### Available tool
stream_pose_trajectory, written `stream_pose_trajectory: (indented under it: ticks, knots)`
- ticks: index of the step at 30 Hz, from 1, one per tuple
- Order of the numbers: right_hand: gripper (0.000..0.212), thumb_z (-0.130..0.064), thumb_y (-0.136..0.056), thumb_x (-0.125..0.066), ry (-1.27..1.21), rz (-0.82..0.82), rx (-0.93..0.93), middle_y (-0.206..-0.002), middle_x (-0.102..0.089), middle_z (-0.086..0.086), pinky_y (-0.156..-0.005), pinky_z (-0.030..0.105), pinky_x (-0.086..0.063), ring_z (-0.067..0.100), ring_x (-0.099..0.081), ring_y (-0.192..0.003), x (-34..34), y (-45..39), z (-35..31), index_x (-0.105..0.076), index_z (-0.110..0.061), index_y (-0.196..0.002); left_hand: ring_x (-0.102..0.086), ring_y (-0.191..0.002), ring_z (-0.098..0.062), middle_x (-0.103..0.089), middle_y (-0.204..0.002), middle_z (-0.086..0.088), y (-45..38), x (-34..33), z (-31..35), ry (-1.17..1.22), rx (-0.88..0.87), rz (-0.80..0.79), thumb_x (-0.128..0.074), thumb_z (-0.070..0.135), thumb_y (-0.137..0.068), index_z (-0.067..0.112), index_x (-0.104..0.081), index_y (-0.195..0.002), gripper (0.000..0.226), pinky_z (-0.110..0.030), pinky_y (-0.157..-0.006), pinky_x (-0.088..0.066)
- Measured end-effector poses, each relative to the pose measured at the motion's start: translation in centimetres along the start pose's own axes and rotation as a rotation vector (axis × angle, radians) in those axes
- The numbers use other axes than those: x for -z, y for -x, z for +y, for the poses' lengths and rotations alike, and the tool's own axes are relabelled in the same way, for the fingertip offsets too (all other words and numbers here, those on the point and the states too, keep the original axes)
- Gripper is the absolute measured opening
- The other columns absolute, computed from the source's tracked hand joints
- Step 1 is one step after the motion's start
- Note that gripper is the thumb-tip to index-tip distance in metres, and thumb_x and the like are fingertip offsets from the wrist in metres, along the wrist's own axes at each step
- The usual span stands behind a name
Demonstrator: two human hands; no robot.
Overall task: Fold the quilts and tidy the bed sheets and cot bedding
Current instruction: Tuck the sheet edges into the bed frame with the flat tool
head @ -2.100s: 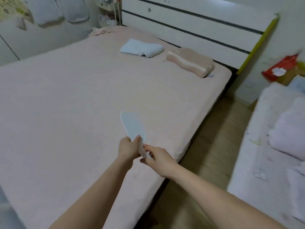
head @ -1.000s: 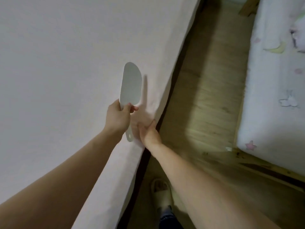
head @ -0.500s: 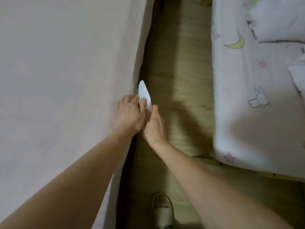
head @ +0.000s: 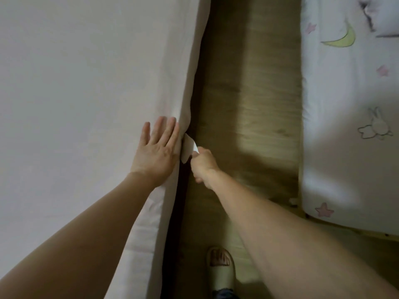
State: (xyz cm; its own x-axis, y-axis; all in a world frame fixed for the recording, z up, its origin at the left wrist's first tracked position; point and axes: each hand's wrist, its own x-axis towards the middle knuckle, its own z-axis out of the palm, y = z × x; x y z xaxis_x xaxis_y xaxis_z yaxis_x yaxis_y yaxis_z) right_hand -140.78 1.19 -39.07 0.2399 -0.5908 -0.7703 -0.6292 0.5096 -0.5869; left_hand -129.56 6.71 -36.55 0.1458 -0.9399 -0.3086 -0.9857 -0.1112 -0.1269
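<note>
A pale pink bed sheet (head: 82,87) covers the big bed at the left and hangs over its right edge. My left hand (head: 156,151) lies flat and open on the sheet right at that edge, fingers spread. My right hand (head: 201,165) is beside the bed, below the edge, shut on the handle of a white plastic paddle (head: 188,150). The paddle's blade is pushed against the hanging sheet at the mattress side, and part of it is hidden by the fabric.
A strip of wooden floor (head: 248,104) runs between the bed and a cot mattress (head: 345,147) at the right, whose white sheet carries moon, star and rabbit prints. My slippered foot (head: 221,270) stands on the floor near the bottom.
The paddle has passed from my left hand to my right. My left hand has opened flat on the sheet, and the paddle has gone down against the bed's side.
</note>
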Motion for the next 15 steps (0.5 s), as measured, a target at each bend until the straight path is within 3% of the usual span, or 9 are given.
stream_pose_trajectory:
  ticks: [2,4,8,10,12,15]
  knots:
    - [0.032,-0.028,-0.103,-0.034,0.087,-0.042,-0.036,-0.098,-0.055,0.007,-0.043,0.024,-0.041,0.019,-0.053,-0.067,1.1,1.8,2.0,-0.048,-0.017,-0.130,0.026,-0.143,-0.028,0.023,-0.157,-0.005,0.8,0.1,-0.2,-0.003,-0.035,0.004,-0.008,0.037,-0.102,0.019,0.023,-0.145,0.057,-0.049,-0.117,0.014]
    - [0.031,-0.028,-0.102,-0.035,0.121,-0.065,0.010,-0.101,-0.058,0.010,-0.043,0.024,-0.042,0.025,-0.057,-0.071,-0.2,2.4,2.6,-0.052,-0.015,-0.125,0.027,-0.142,-0.026,0.025,-0.157,-0.005,1.6,0.1,-0.1,-0.008,-0.054,-0.015,-0.006,0.035,-0.102,0.019,0.019,-0.148,0.055,-0.048,-0.117,0.014]
    - [0.030,-0.022,-0.099,-0.040,0.064,-0.083,0.053,-0.121,-0.059,0.018,-0.070,0.035,-0.051,0.038,-0.061,-0.103,-3.8,1.4,1.1,-0.055,-0.009,-0.122,0.031,-0.140,-0.023,0.026,-0.156,-0.004,2.9,-1.0,-0.4,-0.046,-0.077,-0.010,-0.001,0.036,-0.099,0.018,0.024,-0.145,0.055,-0.046,-0.118,0.014]
    - [0.032,-0.020,-0.099,-0.040,0.039,-0.075,-0.006,-0.116,-0.059,0.017,-0.060,0.031,-0.052,0.034,-0.062,-0.088,-3.6,2.4,2.3,-0.052,-0.010,-0.127,0.031,-0.140,-0.022,0.027,-0.155,-0.002,4.6,-1.0,-0.7,-0.017,-0.051,-0.017,-0.001,0.036,-0.099,0.018,0.026,-0.144,0.056,-0.044,-0.117,0.015]
    - [0.031,-0.024,-0.100,-0.037,0.055,-0.114,-0.045,-0.093,-0.056,0.012,-0.041,0.022,-0.041,0.025,-0.052,-0.061,-2.2,4.2,4.5,-0.053,-0.010,-0.123,0.030,-0.141,-0.023,0.028,-0.155,-0.001,5.8,-1.2,-0.7,0.019,-0.007,-0.007,-0.002,0.035,-0.098,0.017,0.024,-0.146,0.058,-0.045,-0.117,0.015]
    - [0.031,-0.023,-0.102,-0.034,0.084,-0.185,-0.085,-0.072,-0.048,0.006,-0.043,0.023,-0.037,0.021,-0.045,-0.053,-0.7,5.8,5.5,-0.057,-0.007,-0.115,0.029,-0.142,-0.026,0.026,-0.157,-0.001,5.8,-1.1,-0.5,-0.026,-0.042,-0.024,-0.004,0.036,-0.099,0.015,0.021,-0.149,0.060,-0.050,-0.117,0.012]
